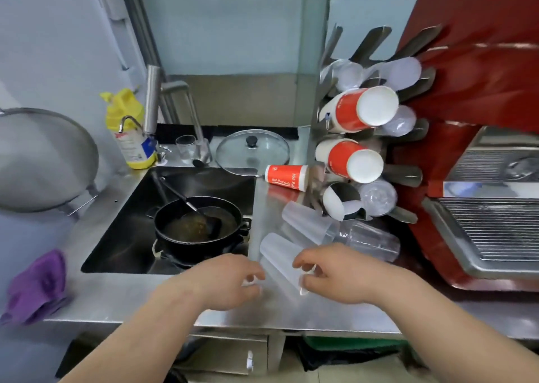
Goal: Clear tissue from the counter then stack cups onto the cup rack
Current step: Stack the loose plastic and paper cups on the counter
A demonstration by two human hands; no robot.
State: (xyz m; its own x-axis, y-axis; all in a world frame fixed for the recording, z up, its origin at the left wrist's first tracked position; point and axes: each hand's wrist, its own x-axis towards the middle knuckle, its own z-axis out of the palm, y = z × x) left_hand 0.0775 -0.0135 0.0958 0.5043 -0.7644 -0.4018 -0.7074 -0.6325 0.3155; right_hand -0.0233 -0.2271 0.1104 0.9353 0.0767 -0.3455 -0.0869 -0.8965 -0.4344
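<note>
A frosted plastic cup lies on its side on the steel counter, between my hands. My right hand pinches its near end with thumb and fingers. My left hand has its fingers curled against the cup's left side; motion blur hides whether it holds the cup. Beyond them lie another frosted cup, a clear cup and a red paper cup. The cup rack stands at the right and carries red paper cup stacks and clear cups on its prongs.
A sink at the left holds a black pan with a ladle. Behind it stand a glass lid, a small glass and a yellow bottle. A red machine fills the right. A purple cloth lies at the left.
</note>
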